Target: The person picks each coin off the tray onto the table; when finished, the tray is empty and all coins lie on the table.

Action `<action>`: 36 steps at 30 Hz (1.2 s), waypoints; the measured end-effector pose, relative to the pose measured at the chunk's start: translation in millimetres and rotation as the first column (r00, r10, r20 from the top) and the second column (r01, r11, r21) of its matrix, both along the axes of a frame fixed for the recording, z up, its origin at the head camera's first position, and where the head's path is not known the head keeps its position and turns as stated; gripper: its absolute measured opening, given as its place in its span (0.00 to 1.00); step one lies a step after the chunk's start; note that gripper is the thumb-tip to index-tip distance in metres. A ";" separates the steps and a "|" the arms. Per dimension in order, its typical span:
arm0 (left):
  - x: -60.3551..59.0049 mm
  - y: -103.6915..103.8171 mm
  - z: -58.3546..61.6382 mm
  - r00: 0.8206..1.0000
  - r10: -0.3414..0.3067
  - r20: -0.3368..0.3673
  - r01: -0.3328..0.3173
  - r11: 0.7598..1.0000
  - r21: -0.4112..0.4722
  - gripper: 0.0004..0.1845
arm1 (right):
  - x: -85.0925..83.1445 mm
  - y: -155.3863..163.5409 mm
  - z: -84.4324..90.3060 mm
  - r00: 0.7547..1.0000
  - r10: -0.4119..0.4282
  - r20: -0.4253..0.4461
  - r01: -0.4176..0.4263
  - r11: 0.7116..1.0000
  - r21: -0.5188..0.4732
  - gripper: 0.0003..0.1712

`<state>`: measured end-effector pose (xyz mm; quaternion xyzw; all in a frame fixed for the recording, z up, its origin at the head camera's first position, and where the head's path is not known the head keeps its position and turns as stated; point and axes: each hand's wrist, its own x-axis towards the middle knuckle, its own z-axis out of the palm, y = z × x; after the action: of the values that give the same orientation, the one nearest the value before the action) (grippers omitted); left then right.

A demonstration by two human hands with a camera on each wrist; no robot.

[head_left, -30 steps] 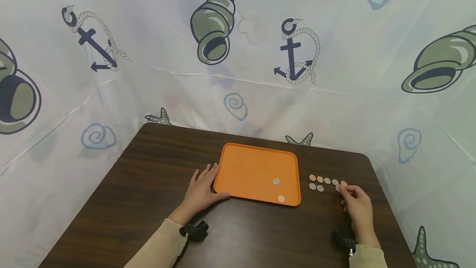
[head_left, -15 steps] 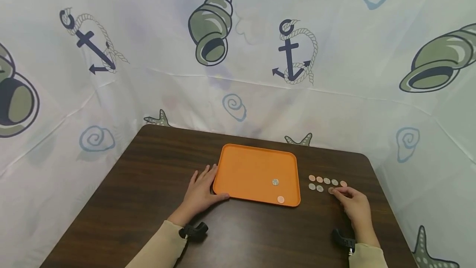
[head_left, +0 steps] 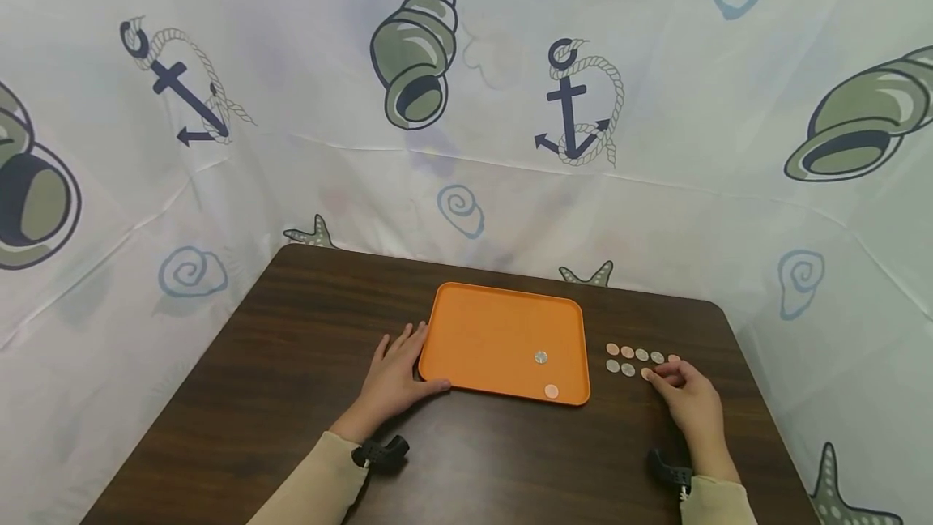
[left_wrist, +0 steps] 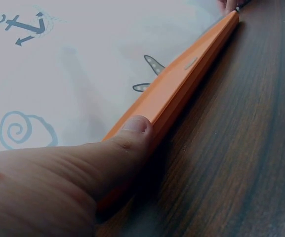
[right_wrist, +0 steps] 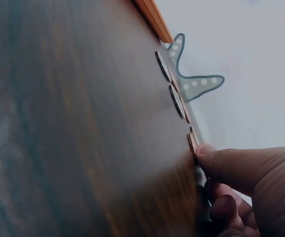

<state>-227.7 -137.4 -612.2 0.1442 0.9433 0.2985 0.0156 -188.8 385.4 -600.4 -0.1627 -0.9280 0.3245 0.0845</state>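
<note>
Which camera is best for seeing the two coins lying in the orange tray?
The head view: both coins, silver and copper, lie plainly inside the orange tray. The left wrist view shows only the tray's rim edge-on; the right wrist view shows just its corner. Neither shows those coins.

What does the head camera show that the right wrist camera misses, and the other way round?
Only the head view shows the left hand resting against the orange tray's left edge, and two coins inside it: a silver coin and a copper coin.

Only the right wrist view shows, edge-on and close, the thumb tip touching a copper coin.

Both show the right hand, the rows of coins on the dark wooden table, and the curtain's starfish.
</note>
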 end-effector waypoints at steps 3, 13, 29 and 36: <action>-0.6 -0.6 0.0 1.000 0.003 0.000 -0.003 1.000 -0.004 0.66 | -1.4 -0.4 -0.6 1.000 0.015 -0.005 -0.015 1.000 0.019 0.24; -1.4 -0.5 1.4 1.000 0.010 0.000 -0.010 1.000 -0.005 0.66 | -5.6 1.0 -0.3 0.999 0.026 -0.026 -0.025 0.999 0.033 0.22; 1.2 -6.0 0.9 1.000 0.019 -0.016 -0.019 1.000 0.002 0.65 | -3.9 -7.0 2.9 0.999 -0.026 0.020 0.030 0.971 -0.236 0.24; 1.4 -0.5 0.4 1.000 0.006 -0.008 -0.006 1.000 0.009 0.65 | 1.1 -21.7 36.2 0.990 0.122 0.072 -0.089 0.931 -0.353 0.26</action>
<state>-226.3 -138.0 -611.9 0.1428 0.9424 0.3022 0.0105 -187.7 363.7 -564.2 -0.1398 -0.8660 0.4801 -0.0067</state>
